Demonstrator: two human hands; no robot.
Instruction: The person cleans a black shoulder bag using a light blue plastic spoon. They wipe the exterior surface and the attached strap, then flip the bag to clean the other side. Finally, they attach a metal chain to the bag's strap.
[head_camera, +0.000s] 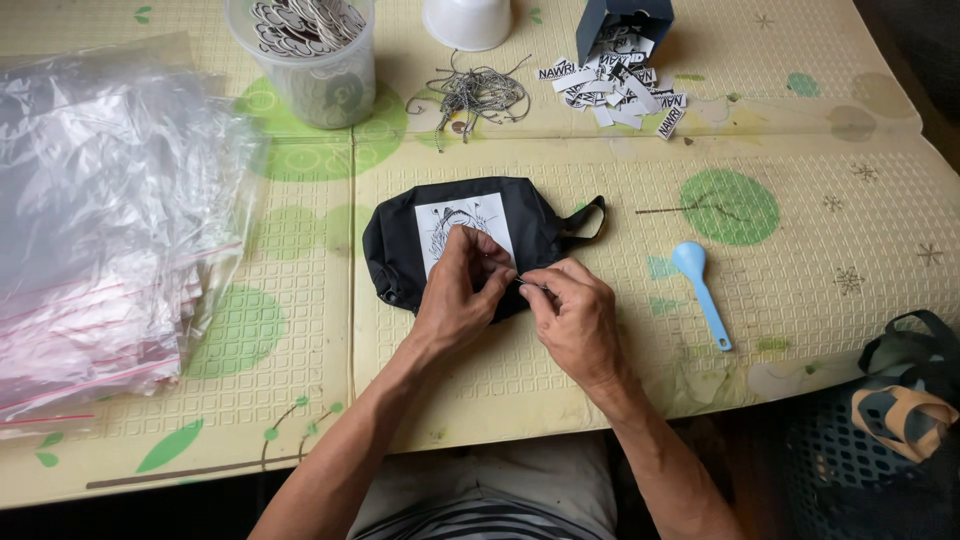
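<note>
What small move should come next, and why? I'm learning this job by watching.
Probably draw the thin string pinched between both hands through the pouch's near edge. The left hand and right hand meet fingertip to fingertip over the black fabric pouch with a white printed patch, and a pile of similar grey strings lies beyond it.

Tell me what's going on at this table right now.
A person sits at a yellow mat-covered table, both hands working at the front edge of a small black pouch that carries a white printed card. The left hand and right hand meet fingertip to fingertip, pinching something thin. A stack of clear zip bags lies to the left, a blue spoon to the right.
</note>
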